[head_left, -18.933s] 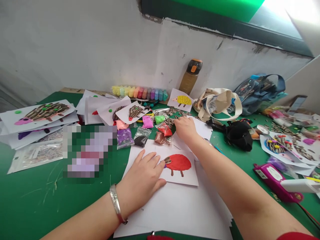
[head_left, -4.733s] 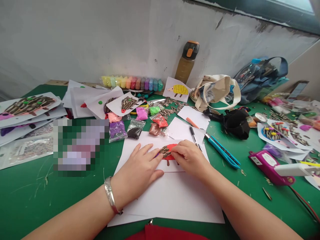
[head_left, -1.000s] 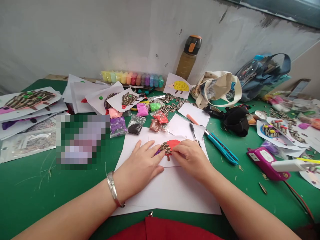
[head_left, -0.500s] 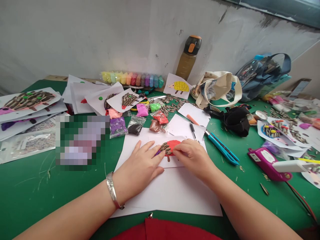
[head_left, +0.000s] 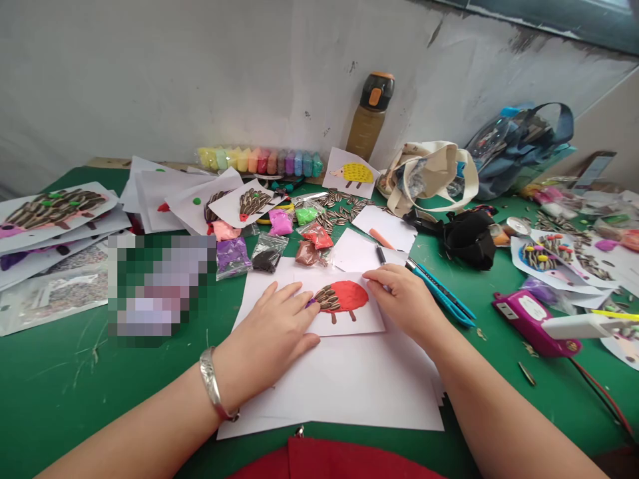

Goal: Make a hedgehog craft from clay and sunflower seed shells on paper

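Near centre, the left hand [head_left: 277, 322] lies, fingers spread, on white paper [head_left: 370, 323] bearing a red clay hedgehog [head_left: 352, 295] with striped seeds [head_left: 327, 299]; just right, the right hand [head_left: 405, 297] curls, any grip hidden.

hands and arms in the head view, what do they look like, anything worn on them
The left hand has a broad, shiny silver-coloured bangle at its wrist. The right hand shows no jewellery. No gloves are worn, and both forearms are without sleeves as far as the view reaches.
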The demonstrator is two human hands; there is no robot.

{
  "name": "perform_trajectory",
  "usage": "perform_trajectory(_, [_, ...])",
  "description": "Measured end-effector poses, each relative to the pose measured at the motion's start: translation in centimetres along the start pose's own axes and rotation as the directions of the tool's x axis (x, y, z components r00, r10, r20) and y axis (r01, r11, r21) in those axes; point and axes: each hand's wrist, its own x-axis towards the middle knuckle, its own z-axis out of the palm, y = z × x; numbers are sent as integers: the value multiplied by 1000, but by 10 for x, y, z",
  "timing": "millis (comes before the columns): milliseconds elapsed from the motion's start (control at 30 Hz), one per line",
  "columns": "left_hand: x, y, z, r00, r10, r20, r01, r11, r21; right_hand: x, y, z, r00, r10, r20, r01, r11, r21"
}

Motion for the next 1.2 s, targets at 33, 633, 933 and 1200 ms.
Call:
perform_trajectory(33, [0,0,-1,1000,-4,11,3,1000,4,0,0,1,1000,-4,11,4,1000,-24])
perform_trajectory(633, [-2,-2,-9,999,-6,37,6,1000,-13,1,-8,2,998,-5,58,12,992,-126])
perform_trajectory(933, [-2,-2,-15,997,-5,81,4,1000,20,11,13,1,997,-52,57,64,974,-220])
perform_trajectory(1200, [-5,-1,-14,998,9,55,-10,1000,21,12,23,0,997,-44,66,59,966,-251])
